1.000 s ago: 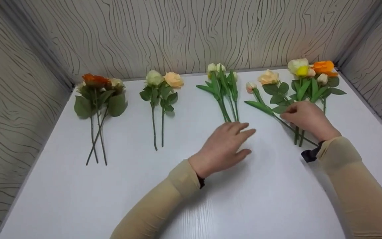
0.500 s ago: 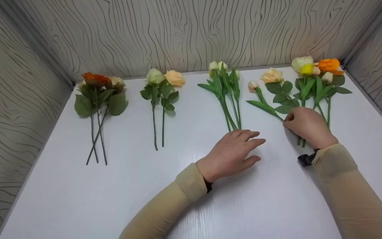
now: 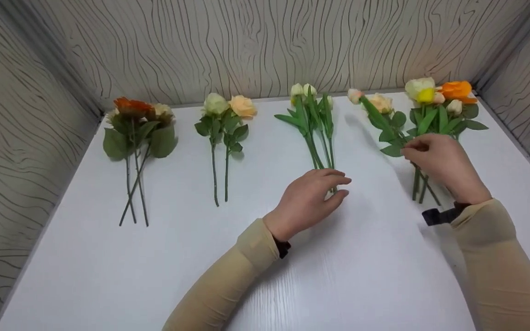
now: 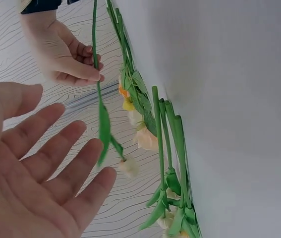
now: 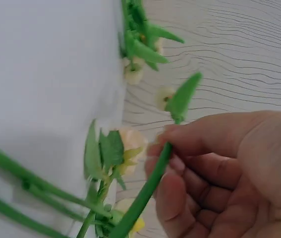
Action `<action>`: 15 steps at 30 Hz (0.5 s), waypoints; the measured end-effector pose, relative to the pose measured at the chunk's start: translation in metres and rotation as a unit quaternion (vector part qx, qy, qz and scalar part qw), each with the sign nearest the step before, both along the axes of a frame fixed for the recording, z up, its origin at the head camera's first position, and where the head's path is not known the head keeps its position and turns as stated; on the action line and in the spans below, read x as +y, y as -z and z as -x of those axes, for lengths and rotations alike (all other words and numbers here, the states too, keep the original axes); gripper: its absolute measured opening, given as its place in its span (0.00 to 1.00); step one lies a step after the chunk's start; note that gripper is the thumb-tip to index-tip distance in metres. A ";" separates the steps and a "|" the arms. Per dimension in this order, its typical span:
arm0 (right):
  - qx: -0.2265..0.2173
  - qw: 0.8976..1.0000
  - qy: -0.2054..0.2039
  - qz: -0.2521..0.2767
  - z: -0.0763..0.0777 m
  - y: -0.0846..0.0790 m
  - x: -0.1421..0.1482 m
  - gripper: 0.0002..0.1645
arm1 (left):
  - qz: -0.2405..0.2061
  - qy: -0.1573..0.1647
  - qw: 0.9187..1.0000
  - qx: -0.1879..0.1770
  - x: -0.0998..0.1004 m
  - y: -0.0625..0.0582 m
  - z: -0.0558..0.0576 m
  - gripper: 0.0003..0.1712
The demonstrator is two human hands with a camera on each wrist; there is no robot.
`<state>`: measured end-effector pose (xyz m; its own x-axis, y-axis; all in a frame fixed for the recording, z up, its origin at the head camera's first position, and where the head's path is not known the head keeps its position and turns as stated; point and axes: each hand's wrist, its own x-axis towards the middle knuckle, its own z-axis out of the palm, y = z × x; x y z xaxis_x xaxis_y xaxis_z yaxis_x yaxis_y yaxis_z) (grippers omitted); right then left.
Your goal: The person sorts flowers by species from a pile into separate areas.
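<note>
My right hand [image 3: 446,161] pinches the stem of a pale pink tulip [image 3: 355,95] between thumb and fingertips. In the left wrist view the tulip's stem and long leaf [image 4: 103,131] stand off the table, the bloom pointing away. The right wrist view has the pinched stem [image 5: 142,196] close up. Just behind it lie a peach rose [image 3: 380,103] and a mixed bunch with a cream rose [image 3: 420,89] and an orange bloom [image 3: 457,92]. My left hand [image 3: 308,200] hovers with spread fingers over the stem ends of the white tulips [image 3: 310,124], holding nothing.
On the white table [image 3: 154,276], a pale green rose [image 3: 216,104] and another peach rose [image 3: 243,106] lie left of the tulips. Farther left is a bunch with a dark orange flower [image 3: 132,108]. Wood-patterned panels [image 3: 246,41] enclose the back and sides.
The right hand has lifted the pink tulip off the table, its bloom rising over the peach rose. The left hand went slightly right and nearer, then back toward the white tulip stems.
</note>
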<state>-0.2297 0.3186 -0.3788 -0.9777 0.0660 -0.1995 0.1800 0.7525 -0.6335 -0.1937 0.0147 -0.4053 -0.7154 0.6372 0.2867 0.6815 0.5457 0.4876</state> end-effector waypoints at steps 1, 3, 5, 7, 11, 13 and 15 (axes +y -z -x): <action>0.005 1.000 0.006 0.027 -0.001 -0.002 -0.002 0.30 | -0.015 -0.008 1.000 -0.016 0.000 0.000 0.001 0.15; 0.018 0.996 0.015 0.090 -0.003 -0.006 -0.009 0.33 | -0.047 -0.019 0.997 -0.058 -0.001 0.000 0.002 0.14; 0.035 0.983 0.022 0.179 -0.004 -0.007 -0.020 0.33 | -0.084 -0.023 0.991 -0.106 -0.001 0.000 0.004 0.13; 0.049 0.958 0.021 0.283 -0.005 -0.007 -0.035 0.30 | -0.117 -0.024 0.981 -0.154 -0.001 0.001 0.005 0.14; 0.060 0.882 -0.011 0.467 -0.005 -0.003 -0.065 0.21 | -0.168 -0.028 0.957 -0.235 -0.001 0.002 0.007 0.16; 0.057 0.854 -0.032 0.516 -0.005 0.001 -0.076 0.17 | -0.189 -0.026 0.944 -0.270 -0.002 0.003 0.008 0.16; 0.054 0.840 -0.047 0.538 -0.006 0.003 -0.085 0.15 | -0.212 -0.021 0.928 -0.304 -0.003 0.003 0.008 0.15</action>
<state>-0.2239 0.2336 -0.3821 -0.9848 -0.1734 -0.0046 0.0498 -0.2578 -0.9649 -0.2020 0.0120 -0.4081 -0.8487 0.5272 0.0411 0.1925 0.2357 0.9526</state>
